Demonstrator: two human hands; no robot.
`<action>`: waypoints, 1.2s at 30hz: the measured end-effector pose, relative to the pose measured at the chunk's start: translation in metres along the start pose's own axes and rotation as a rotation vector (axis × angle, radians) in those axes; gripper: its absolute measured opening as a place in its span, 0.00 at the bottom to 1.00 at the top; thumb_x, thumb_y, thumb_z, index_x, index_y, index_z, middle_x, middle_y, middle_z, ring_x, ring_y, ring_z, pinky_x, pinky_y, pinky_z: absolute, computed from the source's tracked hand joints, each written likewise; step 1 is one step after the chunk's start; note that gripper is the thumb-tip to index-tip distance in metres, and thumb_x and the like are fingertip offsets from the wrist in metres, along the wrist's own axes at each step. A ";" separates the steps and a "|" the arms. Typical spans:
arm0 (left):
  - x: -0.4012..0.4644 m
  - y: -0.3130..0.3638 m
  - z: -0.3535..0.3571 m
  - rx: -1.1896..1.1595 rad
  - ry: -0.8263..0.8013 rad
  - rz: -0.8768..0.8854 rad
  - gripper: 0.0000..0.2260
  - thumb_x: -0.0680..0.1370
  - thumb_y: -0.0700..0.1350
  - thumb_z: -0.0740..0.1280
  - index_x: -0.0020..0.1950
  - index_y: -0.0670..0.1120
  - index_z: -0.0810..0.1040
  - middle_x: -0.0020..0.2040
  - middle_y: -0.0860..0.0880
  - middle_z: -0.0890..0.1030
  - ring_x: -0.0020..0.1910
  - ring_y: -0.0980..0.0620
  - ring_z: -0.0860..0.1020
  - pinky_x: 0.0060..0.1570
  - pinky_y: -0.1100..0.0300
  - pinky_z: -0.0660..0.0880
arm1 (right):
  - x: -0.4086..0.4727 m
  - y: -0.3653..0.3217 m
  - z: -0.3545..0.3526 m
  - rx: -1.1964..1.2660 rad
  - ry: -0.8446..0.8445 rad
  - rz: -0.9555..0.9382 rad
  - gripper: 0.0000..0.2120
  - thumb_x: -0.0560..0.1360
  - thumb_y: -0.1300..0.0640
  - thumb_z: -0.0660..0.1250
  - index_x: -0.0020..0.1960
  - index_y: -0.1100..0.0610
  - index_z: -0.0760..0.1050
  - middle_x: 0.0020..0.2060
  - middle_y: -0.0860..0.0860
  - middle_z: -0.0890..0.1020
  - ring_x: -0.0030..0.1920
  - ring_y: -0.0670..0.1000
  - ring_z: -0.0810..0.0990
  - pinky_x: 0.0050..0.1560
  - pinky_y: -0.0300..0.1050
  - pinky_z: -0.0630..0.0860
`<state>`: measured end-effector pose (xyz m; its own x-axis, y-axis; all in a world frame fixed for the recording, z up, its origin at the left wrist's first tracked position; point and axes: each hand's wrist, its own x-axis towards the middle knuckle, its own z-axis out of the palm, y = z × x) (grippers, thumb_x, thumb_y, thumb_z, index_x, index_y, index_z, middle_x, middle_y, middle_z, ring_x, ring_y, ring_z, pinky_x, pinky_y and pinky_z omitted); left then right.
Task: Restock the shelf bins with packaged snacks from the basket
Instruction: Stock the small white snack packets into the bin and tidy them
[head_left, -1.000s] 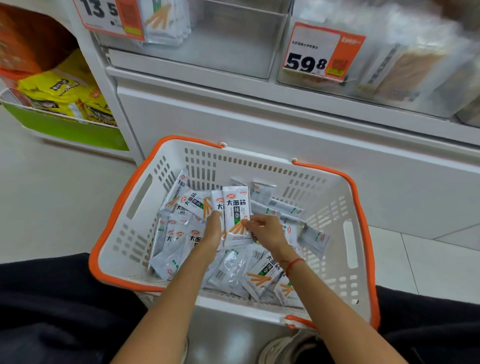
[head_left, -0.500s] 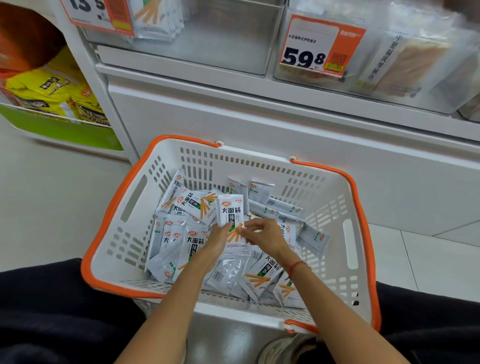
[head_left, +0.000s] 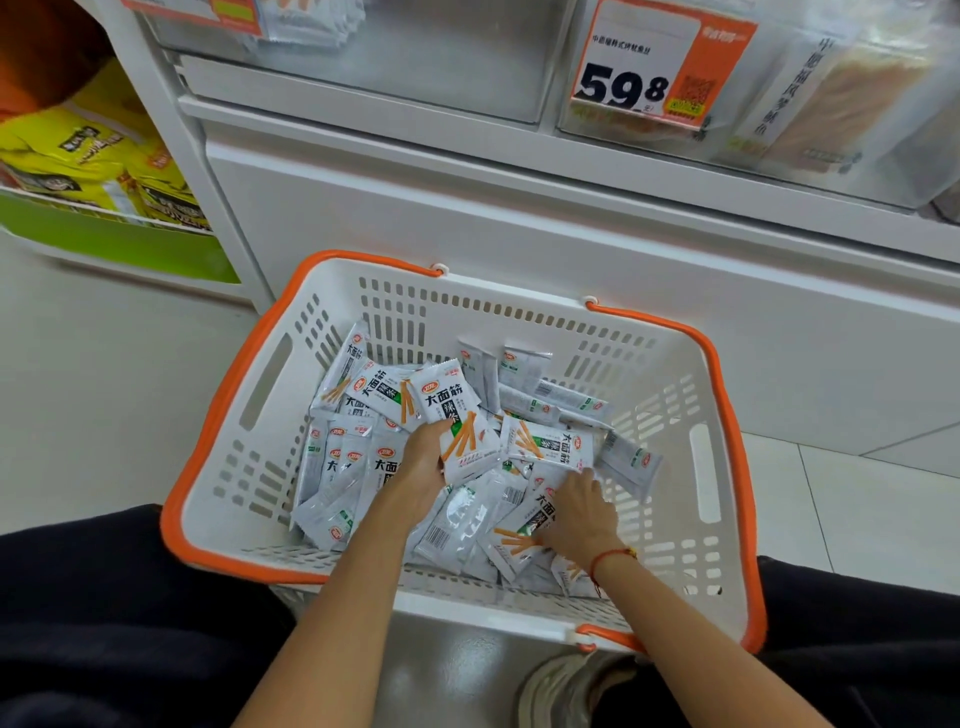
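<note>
Reaching down into the basket (head_left: 719, 525), your left hand (head_left: 423, 460) grips a small stack of packets (head_left: 457, 426), fingers curled under it and thumb over the near edge, so the top packet stands tilted with its printed face toward you. Your right hand (head_left: 576, 512) lies palm-down on the loose pile (head_left: 467, 519) at the near right of the basket, fingers spread and pressing on a packet; whether the fingertips curl under an edge you cannot tell. A red cord (head_left: 610, 556) circles that wrist. Both forearms come in from the bottom edge, and the dark trousers (head_left: 104, 623) on either side hide the floor below the basket. How many packets your left hand holds is hidden by the top one. Above, the shelf bin (head_left: 415, 62) is cut off by the top edge, with a few packets in its left corner, and the price tag (head_left: 654, 62) beside it reads 59.8. Compared with half a second ago, your right hand has left the held stack and dropped to the pile nearer you, while the stack has tipped leftward.
</note>
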<state>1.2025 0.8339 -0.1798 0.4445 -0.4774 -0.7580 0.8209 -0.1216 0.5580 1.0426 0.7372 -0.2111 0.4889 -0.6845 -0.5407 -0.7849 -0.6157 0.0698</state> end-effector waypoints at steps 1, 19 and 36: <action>0.000 0.000 0.001 -0.002 0.004 0.001 0.07 0.81 0.40 0.59 0.54 0.45 0.75 0.43 0.46 0.81 0.43 0.47 0.78 0.53 0.48 0.73 | 0.001 0.000 -0.001 -0.019 -0.002 0.056 0.36 0.71 0.45 0.71 0.70 0.62 0.61 0.66 0.57 0.65 0.67 0.56 0.65 0.64 0.50 0.69; -0.008 -0.004 0.000 0.488 0.043 0.140 0.16 0.82 0.42 0.52 0.69 0.43 0.64 0.64 0.42 0.68 0.59 0.46 0.68 0.57 0.56 0.63 | -0.003 -0.007 -0.126 1.004 -0.299 -0.360 0.12 0.75 0.64 0.68 0.33 0.60 0.80 0.29 0.48 0.77 0.35 0.48 0.74 0.49 0.43 0.74; -0.009 -0.005 0.004 0.335 -0.114 0.008 0.10 0.82 0.43 0.55 0.50 0.47 0.76 0.42 0.45 0.80 0.39 0.48 0.78 0.46 0.55 0.75 | 0.001 -0.057 -0.072 1.414 0.270 -0.019 0.18 0.73 0.56 0.72 0.59 0.56 0.70 0.50 0.51 0.79 0.49 0.52 0.81 0.49 0.47 0.78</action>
<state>1.1931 0.8351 -0.1747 0.3918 -0.5710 -0.7214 0.6464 -0.3871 0.6575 1.1152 0.7436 -0.1548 0.4336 -0.8309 -0.3487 -0.4117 0.1615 -0.8969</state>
